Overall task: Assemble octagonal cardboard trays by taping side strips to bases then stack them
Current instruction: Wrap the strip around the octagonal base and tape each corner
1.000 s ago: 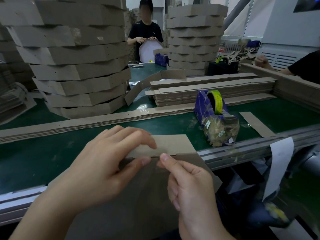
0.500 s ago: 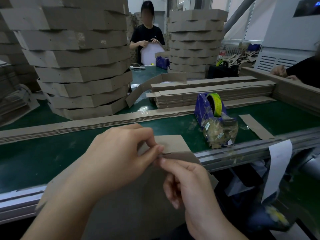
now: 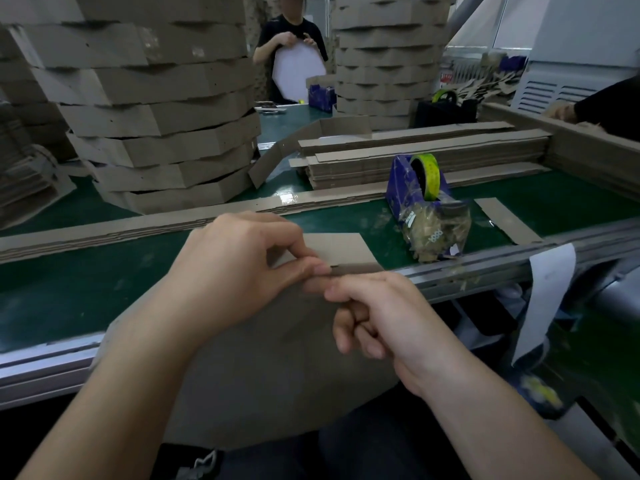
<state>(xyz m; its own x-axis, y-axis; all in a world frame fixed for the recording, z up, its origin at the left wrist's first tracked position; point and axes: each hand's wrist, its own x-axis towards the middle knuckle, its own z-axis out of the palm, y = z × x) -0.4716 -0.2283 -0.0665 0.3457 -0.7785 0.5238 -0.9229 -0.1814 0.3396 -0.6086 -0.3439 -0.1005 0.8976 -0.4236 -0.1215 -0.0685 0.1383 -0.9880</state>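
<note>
A grey-brown cardboard base (image 3: 277, 382) leans over the near edge of the table, tilted toward me. A cardboard side strip (image 3: 341, 249) stands along its top edge. My left hand (image 3: 239, 271) pinches the seam between strip and base from above. My right hand (image 3: 381, 313) presses the same seam from the right, fingers curled, thumb and forefinger on the cardboard edge. A blue tape dispenser (image 3: 415, 185) with a yellow-green roll sits to the right on the green table (image 3: 69, 271). A tall stack of finished trays (image 3: 156, 109) rises at the back left.
Flat piles of side strips (image 3: 426, 154) lie across the middle of the table, and a long strip pile (image 3: 104, 230) runs left. A second tray stack (image 3: 388, 53) stands at the back. A person (image 3: 291, 43) opposite holds a white octagon. A sleeve (image 3: 609, 102) shows at far right.
My hands have closed in on the seam: the left fingers curled from flat into a pinch, and the right hand slid left to meet them. The view shifted slightly lower.
</note>
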